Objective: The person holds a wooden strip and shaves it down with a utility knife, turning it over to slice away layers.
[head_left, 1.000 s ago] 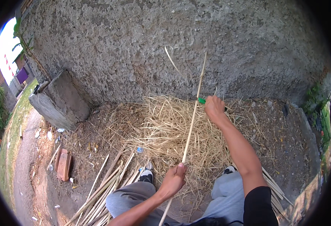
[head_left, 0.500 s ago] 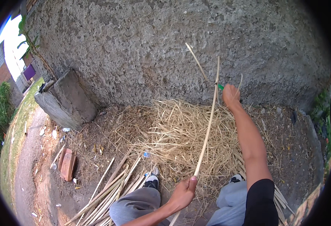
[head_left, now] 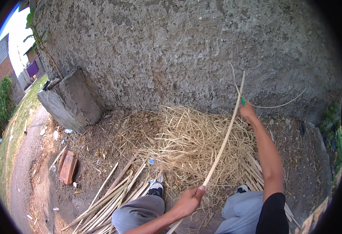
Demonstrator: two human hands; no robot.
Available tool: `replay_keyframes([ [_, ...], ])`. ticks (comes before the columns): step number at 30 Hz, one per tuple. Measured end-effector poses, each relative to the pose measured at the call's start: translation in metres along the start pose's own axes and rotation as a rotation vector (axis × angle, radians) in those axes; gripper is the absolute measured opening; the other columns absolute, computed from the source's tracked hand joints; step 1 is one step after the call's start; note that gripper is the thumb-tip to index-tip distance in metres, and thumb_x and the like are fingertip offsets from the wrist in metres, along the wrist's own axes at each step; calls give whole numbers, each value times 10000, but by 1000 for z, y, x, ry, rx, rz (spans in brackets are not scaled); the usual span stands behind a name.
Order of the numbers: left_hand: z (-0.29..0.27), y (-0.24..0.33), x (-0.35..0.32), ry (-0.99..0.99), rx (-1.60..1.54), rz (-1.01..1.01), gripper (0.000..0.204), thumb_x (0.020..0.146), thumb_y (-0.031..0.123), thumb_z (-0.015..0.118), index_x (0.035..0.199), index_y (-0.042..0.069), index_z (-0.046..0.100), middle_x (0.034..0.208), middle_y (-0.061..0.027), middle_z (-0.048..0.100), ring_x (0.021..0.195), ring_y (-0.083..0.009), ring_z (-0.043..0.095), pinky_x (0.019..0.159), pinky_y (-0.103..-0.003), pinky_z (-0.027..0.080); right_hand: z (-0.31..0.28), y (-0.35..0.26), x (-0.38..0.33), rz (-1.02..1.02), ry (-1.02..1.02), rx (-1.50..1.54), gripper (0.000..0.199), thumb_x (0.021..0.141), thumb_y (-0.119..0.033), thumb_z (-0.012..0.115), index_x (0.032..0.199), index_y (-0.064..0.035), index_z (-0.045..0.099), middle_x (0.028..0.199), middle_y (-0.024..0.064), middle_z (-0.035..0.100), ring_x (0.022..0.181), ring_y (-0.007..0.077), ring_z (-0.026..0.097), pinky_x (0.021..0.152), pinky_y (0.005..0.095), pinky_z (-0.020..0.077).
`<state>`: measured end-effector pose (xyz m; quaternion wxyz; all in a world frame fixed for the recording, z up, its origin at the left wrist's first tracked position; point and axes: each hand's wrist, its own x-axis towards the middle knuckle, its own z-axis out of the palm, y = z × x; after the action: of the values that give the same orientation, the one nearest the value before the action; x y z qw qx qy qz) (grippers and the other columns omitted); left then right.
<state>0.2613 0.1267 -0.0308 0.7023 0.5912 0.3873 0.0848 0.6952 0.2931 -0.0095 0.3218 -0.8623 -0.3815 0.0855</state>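
I grip the long pale cane (head_left: 221, 146) near its lower end in my clenched left hand (head_left: 189, 201); my right hand (head_left: 247, 112) closes round it higher up, with a green-handled tool (head_left: 242, 101). I should hold it taut, blade angled shallow. The cane slants over the straw heap (head_left: 182, 144), a thin strip curling off its top.
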Motion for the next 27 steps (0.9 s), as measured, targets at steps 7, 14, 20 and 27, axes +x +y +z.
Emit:
replay_keyframes([
  [7, -5, 17, -42, 46, 332, 120, 434, 1024, 365, 410, 932, -32, 558, 665, -143, 534, 619, -254, 532, 625, -407, 443, -68, 20, -40, 105, -99, 29, 223, 925, -109, 521, 803, 23, 652, 762, 151, 665, 631, 261, 634, 546, 409, 453],
  [14, -3, 0, -81, -87, 97, 37, 462, 1024, 423, 404, 972, 1, 584, 690, -126, 570, 624, -231, 565, 636, -392, 470, -98, 18, -87, -314, 368, -699, 166, 882, -106, 533, 860, -33, 681, 839, 197, 663, 857, 382, 663, 729, 491, 523],
  [20, 11, -51, -93, 203, 304, 813, 435, 1008, 450, 431, 810, 79, 545, 562, 20, 379, 471, -165, 391, 467, -323, 354, -73, 1, -91, -246, 326, -688, 205, 884, -118, 534, 881, -26, 717, 906, 189, 702, 879, 354, 687, 732, 459, 551],
  [27, -22, 10, -190, -176, -195, -224, 387, 1007, 448, 447, 777, 145, 518, 560, 67, 376, 447, -58, 328, 425, -228, 246, -102, 67, -88, 13, 204, -683, 186, 909, -102, 546, 985, -19, 694, 1036, 187, 671, 981, 344, 662, 815, 457, 541],
])
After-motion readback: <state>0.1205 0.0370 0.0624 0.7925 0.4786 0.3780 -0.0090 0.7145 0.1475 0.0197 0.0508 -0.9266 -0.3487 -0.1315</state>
